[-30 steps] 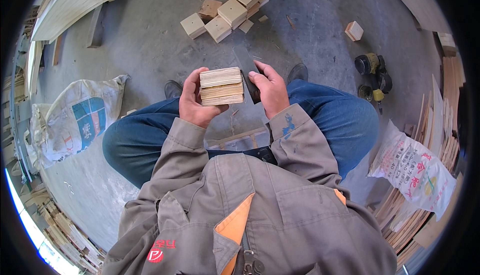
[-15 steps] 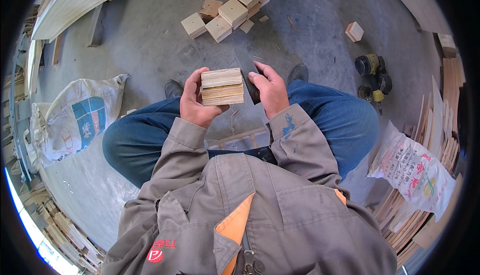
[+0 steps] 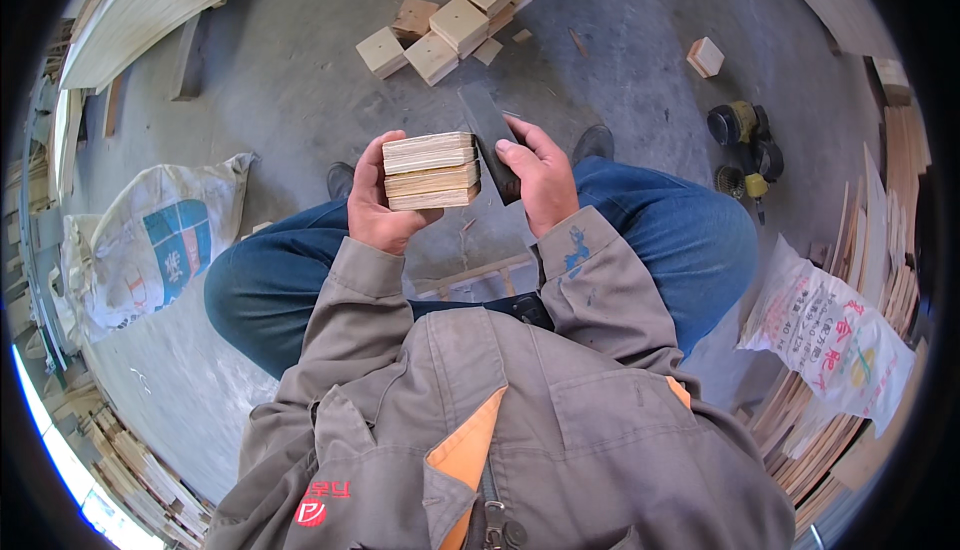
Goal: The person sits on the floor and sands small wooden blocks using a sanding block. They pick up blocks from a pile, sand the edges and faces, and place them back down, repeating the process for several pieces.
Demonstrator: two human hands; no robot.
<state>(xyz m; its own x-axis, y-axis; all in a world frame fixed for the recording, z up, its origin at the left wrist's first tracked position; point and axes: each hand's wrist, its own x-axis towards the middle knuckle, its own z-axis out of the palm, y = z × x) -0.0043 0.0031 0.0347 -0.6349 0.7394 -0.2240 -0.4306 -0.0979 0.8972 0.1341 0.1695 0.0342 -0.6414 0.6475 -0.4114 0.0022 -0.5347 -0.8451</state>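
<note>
My left hand [image 3: 376, 200] is closed round a block of layered plywood [image 3: 430, 170], gripping it from its left side. The stacked layers of the block's edge face up toward me, with a dark seam partway down. In my right hand [image 3: 543, 175] is a long, flat, dark bar-shaped tool [image 3: 481, 118], fingers wrapped about its near part. Its far end points away and to the left. The tool stands beside the block's right end; whether the two touch I cannot tell.
Several similar wooden blocks [image 3: 460, 25] lie piled on the floor ahead, and a single block [image 3: 706, 57] lies to the right. A yellow-and-black power tool [image 3: 745, 145] rests beyond my right knee. Woven sacks [image 3: 150, 240] and a white bag [image 3: 830, 335] flank me, with wood strips [image 3: 900, 230] stacked at right.
My left hand and the block have shifted slightly left and turned a little, showing the block's right end. The dark tool has tilted, so more of its flat face shows.
</note>
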